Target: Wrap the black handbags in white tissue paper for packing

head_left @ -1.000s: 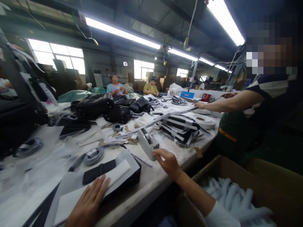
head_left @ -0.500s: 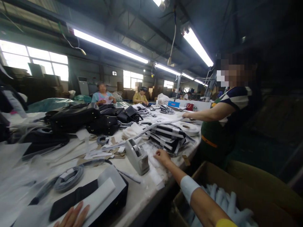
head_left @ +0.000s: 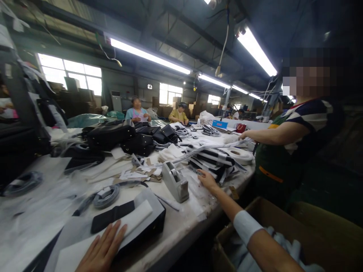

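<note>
My left hand (head_left: 103, 247) lies flat, fingers stretched, on a white foam strip (head_left: 137, 215). The strip rests over a black bag (head_left: 159, 223) with pale sheeting (head_left: 149, 196) around it. Farther off, my right hand (head_left: 207, 180) reaches past a grey tape dispenser (head_left: 180, 189), its fingers pinched together low over thin clear plastic and white scraps (head_left: 195, 196). Whatever sits between those fingertips is too small to make out. Beside the bag lies a coiled, plastic-wrapped strap (head_left: 106, 196).
Black bags (head_left: 113, 134) are heaped farther back, with paper scraps (head_left: 141, 173) before them. A co-worker (head_left: 286, 147) at the right holds a long wrapped strip (head_left: 204, 148). Below the table edge, a cardboard box (head_left: 263, 211) contains pale rolls (head_left: 279, 241). Other people sit behind.
The view has swung left, so everything sits farther right. More of my left hand shows on the foam strip. My right hand stays beyond the dispenser, fingers still drawn together.
</note>
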Action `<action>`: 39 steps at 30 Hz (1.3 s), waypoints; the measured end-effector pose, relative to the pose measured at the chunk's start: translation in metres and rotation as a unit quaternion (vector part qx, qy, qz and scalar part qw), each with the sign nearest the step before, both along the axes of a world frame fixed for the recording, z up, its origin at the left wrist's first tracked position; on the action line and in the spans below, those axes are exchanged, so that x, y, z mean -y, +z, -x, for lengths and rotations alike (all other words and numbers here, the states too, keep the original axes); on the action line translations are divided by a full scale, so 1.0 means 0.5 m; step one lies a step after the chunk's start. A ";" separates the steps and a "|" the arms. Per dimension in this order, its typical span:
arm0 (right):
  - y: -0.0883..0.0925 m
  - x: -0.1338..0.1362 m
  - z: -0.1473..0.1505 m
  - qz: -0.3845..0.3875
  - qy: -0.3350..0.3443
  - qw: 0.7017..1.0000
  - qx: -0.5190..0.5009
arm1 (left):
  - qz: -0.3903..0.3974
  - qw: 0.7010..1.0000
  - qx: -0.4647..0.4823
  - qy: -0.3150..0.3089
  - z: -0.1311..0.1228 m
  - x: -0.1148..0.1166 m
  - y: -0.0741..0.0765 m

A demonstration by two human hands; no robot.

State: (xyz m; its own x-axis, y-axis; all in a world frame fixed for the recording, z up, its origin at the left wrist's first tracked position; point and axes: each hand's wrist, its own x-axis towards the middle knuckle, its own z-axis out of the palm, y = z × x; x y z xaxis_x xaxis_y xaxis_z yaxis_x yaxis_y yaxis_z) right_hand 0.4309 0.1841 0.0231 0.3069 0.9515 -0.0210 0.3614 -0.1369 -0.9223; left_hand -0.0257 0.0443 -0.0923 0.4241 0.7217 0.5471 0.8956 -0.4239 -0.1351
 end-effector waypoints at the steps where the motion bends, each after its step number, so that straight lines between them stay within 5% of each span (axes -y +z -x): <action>1: 0.004 0.006 0.004 -0.001 -0.002 0.999 -0.037 | 0.000 1.000 0.005 -0.003 -0.001 0.002 0.003; 9: 0.025 0.142 0.052 -0.021 -0.023 0.962 -0.273 | 0.001 0.999 0.033 -0.009 -0.010 0.018 0.032; 16: -0.020 0.285 0.149 0.012 0.003 0.946 -0.323 | 0.028 0.998 0.056 -0.012 -0.011 0.023 0.045; 22: -0.084 0.361 0.200 0.012 0.105 0.980 -0.170 | 0.016 0.998 0.053 0.001 -0.022 0.038 0.080; 27: -0.097 0.391 0.262 0.014 0.191 0.981 -0.042 | 0.079 0.993 0.075 0.049 -0.035 0.044 0.141; 33: -0.085 0.392 0.355 -0.043 0.295 0.949 0.102 | 0.175 0.969 0.120 0.128 -0.037 0.031 0.222; 39: -0.024 0.360 0.437 -0.071 0.417 0.879 0.221 | 0.235 0.944 0.128 0.193 -0.027 0.012 0.285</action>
State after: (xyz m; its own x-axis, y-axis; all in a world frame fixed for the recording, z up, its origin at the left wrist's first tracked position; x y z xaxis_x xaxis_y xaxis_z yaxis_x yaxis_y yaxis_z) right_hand 0.2124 0.0042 0.0113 -0.5507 0.8325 0.0612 0.6088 0.4507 -0.6528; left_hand -0.0121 0.0384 0.0504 -0.0224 0.9840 0.1768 0.9731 -0.0191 0.2296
